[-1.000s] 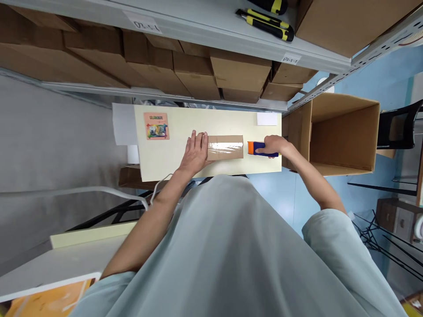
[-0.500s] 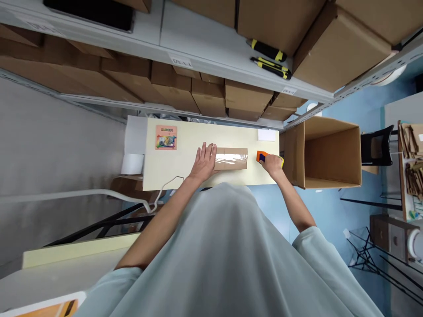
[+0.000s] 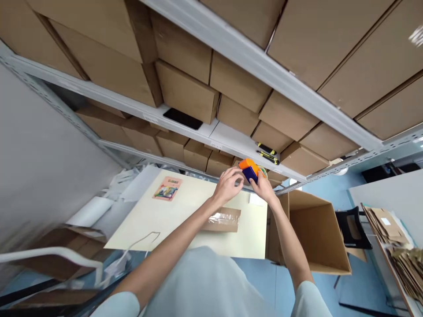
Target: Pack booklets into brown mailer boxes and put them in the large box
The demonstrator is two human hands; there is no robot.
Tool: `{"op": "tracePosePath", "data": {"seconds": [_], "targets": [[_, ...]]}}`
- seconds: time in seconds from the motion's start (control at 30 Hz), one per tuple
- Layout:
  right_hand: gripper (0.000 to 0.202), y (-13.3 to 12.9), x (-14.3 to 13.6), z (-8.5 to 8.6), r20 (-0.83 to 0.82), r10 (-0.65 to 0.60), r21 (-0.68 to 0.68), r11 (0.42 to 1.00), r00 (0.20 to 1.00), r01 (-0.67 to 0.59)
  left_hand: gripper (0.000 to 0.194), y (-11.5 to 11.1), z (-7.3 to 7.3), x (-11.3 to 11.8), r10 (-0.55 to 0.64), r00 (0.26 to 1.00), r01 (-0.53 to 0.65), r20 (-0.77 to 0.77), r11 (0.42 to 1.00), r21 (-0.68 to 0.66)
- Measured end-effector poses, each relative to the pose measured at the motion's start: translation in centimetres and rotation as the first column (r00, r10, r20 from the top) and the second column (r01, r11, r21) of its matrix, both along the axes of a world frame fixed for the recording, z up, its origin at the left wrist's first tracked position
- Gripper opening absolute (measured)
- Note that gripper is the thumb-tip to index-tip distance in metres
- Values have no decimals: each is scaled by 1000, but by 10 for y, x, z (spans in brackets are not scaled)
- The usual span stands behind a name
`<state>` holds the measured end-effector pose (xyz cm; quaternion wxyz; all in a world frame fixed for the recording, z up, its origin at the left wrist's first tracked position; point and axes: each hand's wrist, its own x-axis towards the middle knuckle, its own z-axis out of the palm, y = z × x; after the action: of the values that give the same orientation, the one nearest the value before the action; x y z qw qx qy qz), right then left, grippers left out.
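My right hand (image 3: 264, 187) grips a tape dispenser (image 3: 249, 169), orange and dark blue, raised above the far edge of the table. My left hand (image 3: 228, 185) is held up close beside the dispenser's front. Its thumb and forefinger curl toward each other in a pinch; anything between the tips is too small to make out. Below the hands, a long narrow cardboard box (image 3: 224, 222) lies on the pale table (image 3: 188, 211), shiny clear tape along its top. My left forearm covers the box's left end.
A pink picture card (image 3: 168, 188) and a small white box (image 3: 256, 199) lie on the table. Shelves with cardboard boxes (image 3: 185, 90) rise behind it, with two utility knives (image 3: 267, 157) on one shelf. A large open carton (image 3: 313, 229) stands at the right.
My left hand has lifted off the cardboard box. My right hand has raised the tape dispenser from the table's right side, bringing both hands together. The view has tilted up toward the shelves.
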<state>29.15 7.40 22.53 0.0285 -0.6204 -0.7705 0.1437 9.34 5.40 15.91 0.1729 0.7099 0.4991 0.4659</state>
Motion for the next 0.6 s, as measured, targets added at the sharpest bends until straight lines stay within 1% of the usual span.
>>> {"op": "tracePosePath", "data": {"seconds": [0.07, 0.17, 0.23, 0.3, 0.37, 0.43, 0.6], "targets": [[51, 35, -18, 17, 7, 80, 81, 993, 997, -80, 17, 27, 21, -6, 43, 999, -44, 25, 999, 25], [42, 84, -46, 38, 80, 148, 121, 980, 986, -157, 23, 57, 45, -16, 91, 995, -91, 41, 996, -4], [38, 111, -63, 46, 140, 168, 111, 977, 976, -184, 24, 67, 57, -21, 120, 992, -119, 49, 993, -22], [36, 132, -76, 48, 187, 167, 80, 980, 968, -185, 22, 67, 63, -24, 136, 989, -135, 64, 991, -17], [35, 148, -85, 45, 212, 151, 46, 985, 965, -164, 22, 57, 63, -26, 139, 986, -139, 87, 990, -3], [36, 160, -90, 37, 220, 127, 30, 990, 967, -137, 23, 43, 56, -28, 140, 984, -141, 111, 990, -3], [40, 177, -93, 14, 216, 90, 38, 994, 972, -100, 23, 5, 23, -33, 169, 977, -159, 130, 984, -84]]}}
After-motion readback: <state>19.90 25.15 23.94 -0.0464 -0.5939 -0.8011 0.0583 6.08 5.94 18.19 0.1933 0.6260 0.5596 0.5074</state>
